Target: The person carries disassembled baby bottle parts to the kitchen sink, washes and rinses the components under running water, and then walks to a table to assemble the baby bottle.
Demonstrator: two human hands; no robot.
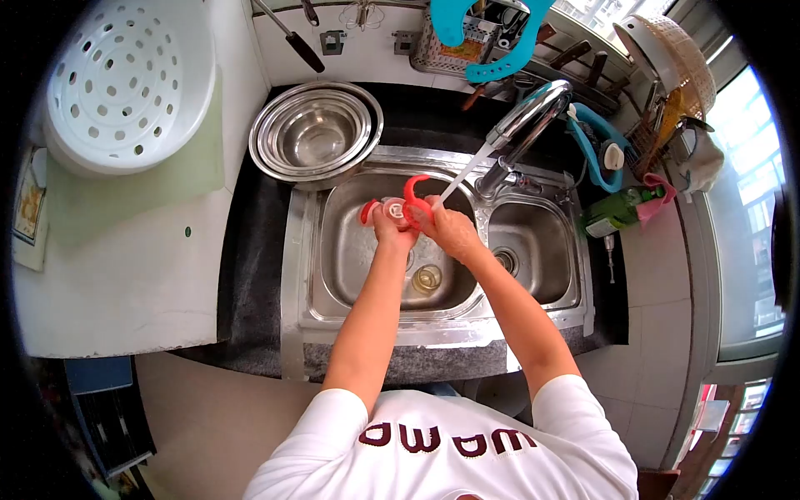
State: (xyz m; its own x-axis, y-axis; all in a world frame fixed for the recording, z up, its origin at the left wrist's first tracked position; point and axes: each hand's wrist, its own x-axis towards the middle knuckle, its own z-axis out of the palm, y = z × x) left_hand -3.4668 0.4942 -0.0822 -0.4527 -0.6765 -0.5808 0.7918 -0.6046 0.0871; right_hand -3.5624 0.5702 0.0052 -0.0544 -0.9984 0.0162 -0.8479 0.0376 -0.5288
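Above the left basin of the sink, my left hand is closed around a small translucent pinkish cup part with red at its left side. My right hand grips a red plastic piece with a curved, hook-like arm, close against the cup part. Water runs from the tap in a stream that comes down by my right fingers. Below my hands, a small clear glass container rests on the basin floor. My fingers hide much of both pieces.
Nested steel bowls stand on the sink's back left corner. A white perforated basket is on the left counter. At right are the smaller basin, a green bottle and a blue container. Knives and utensils line the back wall.
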